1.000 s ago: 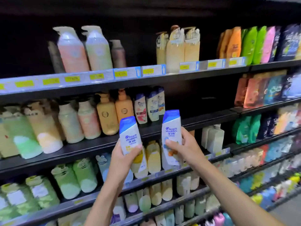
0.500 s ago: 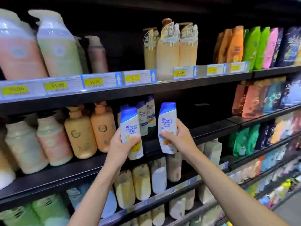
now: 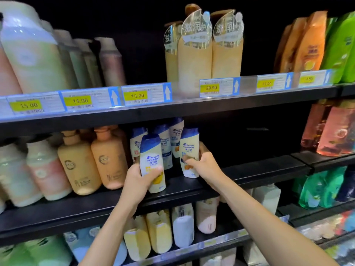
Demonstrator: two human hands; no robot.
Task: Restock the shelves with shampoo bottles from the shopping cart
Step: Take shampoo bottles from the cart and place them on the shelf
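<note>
My left hand [image 3: 140,179] grips one Head & Shoulders bottle [image 3: 152,158] low on its body, the fingers [image 3: 155,171] curled round it. My right hand [image 3: 203,164] pinches a second bottle [image 3: 189,148] in the same manner. Both bottles are upright over the front of the middle shelf [image 3: 259,169], and the right one is nearly on it. Behind them a few matching bottles [image 3: 165,143] stand already in place. These two are not yet released, I think. The shopping cart is not in view, so how many remain I cannot tell.
</note>
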